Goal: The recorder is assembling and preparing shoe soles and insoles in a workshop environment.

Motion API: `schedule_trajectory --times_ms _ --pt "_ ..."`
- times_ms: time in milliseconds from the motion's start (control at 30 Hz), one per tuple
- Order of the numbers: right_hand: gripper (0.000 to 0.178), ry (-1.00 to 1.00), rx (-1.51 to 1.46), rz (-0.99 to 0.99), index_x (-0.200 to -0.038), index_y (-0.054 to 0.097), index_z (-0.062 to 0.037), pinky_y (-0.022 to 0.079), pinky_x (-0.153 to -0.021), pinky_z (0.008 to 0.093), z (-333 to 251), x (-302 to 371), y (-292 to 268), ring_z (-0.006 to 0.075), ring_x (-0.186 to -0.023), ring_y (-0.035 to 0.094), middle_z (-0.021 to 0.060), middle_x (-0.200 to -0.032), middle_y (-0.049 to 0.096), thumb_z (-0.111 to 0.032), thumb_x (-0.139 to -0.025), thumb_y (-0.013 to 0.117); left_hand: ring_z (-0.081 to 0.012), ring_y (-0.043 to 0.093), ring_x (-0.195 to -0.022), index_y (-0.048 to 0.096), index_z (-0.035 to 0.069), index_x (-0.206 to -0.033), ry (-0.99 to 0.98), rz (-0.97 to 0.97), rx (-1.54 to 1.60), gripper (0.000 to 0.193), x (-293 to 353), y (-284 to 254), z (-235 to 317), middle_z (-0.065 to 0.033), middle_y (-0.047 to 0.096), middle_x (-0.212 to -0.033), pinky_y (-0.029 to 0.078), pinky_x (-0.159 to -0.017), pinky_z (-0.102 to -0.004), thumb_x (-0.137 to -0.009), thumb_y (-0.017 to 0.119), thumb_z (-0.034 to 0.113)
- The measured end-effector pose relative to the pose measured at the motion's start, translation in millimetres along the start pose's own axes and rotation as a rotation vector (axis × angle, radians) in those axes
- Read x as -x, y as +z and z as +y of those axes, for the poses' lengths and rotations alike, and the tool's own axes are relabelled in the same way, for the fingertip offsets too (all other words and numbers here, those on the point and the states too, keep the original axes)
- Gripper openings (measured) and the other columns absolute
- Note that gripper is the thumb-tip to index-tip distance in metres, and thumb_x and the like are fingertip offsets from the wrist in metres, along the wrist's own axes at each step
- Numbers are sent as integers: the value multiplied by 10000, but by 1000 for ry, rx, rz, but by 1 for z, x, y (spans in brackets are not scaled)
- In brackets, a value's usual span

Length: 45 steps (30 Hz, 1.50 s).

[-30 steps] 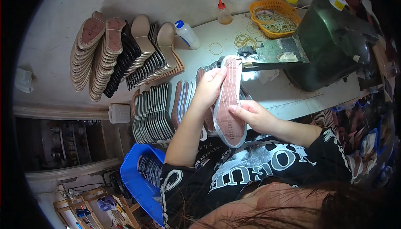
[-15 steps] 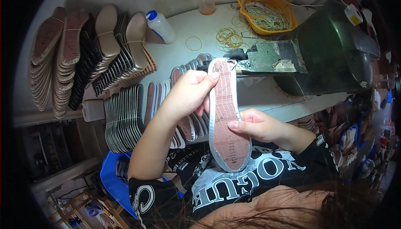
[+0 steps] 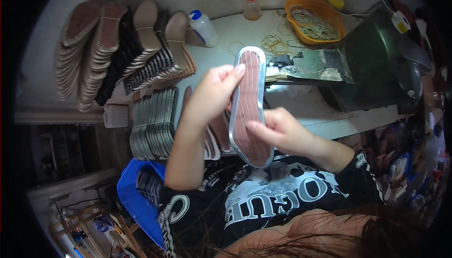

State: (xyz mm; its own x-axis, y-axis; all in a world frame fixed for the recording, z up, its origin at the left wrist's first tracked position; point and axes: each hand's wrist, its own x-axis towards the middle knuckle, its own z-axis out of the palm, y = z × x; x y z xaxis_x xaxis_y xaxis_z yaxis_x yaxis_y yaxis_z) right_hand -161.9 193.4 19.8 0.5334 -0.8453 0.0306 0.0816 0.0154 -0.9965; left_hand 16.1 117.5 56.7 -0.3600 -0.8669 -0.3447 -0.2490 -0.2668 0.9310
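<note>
An insole (image 3: 249,102) with a reddish-brown, pale-lined face and a silvery folded rim is held up between my two hands. My left hand (image 3: 212,86) grips its left edge near the upper end, thumb on the face and fingers behind. Lower down, my right hand (image 3: 285,128) pinches the right edge, its thumb pressed on the face. Just beyond the insole juts the narrow arm of a green machine (image 3: 315,65). Behind my left forearm stands a row of grey-edged insoles (image 3: 153,124), partly hidden by the arm.
Banded stacks of insoles (image 3: 108,36) line the back left. Near the wall stand a blue-capped white bottle (image 3: 205,29), a red-tipped bottle (image 3: 252,8) and a yellow basket (image 3: 292,22) of rubber bands. Loose bands (image 3: 275,44) lie on the table. A blue bin (image 3: 132,182) sits lower left.
The insole and both hands have shifted slightly up in view, and the insole's face looks more evenly turned toward me. Both hands keep their grip. The whole surroundings have slid rightward in the picture.
</note>
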Motion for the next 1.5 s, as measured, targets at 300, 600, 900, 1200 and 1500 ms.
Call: schedule_trajectory --times_ms 300,600,900,1200,1500 --pt "310 -114 158 138 -631 554 -22 411 -477 210 -27 17 16 41 -545 539 24 -574 601 -173 -786 777 -76 448 -488 527 44 -867 167 95 618 378 76 55 -46 -5 488 -632 366 -445 -196 -1009 402 370" --pt "300 -146 -88 155 -638 539 -26 382 -447 192 -48 29 30 28 -509 510 -15 -577 556 -145 -891 648 -56 401 -384 554 24 -945 193 -54 712 371 103 70 -41 -13 524 -607 268 -327 -193 -997 427 369" --pt "649 -231 550 -8 -1340 351 55 487 -825 386 31 42 64 344 -939 629 272 -1058 591 -198 -842 681 -104 559 -787 625 19 -959 276 610 284 434 75 10 -101 -33 619 -856 451 -719 -257 -997 434 407" --pt "683 -301 1176 149 -1380 389 -35 302 -1034 456 75 -2 52 358 -1306 339 196 -1446 327 -157 -775 681 -426 500 -1120 565 -69 -1058 -15 864 -1031 427 73 -54 -194 -250 553 -1167 365 -1002 -460 -916 521 331" --pt "709 -201 1137 -19 -1415 373 -115 198 -1115 482 84 23 47 296 -1366 306 137 -1487 305 -130 -777 682 -438 534 -1023 554 -90 -1044 -252 770 -968 494 68 -53 -176 -272 558 -1094 444 -889 -489 -883 550 377"
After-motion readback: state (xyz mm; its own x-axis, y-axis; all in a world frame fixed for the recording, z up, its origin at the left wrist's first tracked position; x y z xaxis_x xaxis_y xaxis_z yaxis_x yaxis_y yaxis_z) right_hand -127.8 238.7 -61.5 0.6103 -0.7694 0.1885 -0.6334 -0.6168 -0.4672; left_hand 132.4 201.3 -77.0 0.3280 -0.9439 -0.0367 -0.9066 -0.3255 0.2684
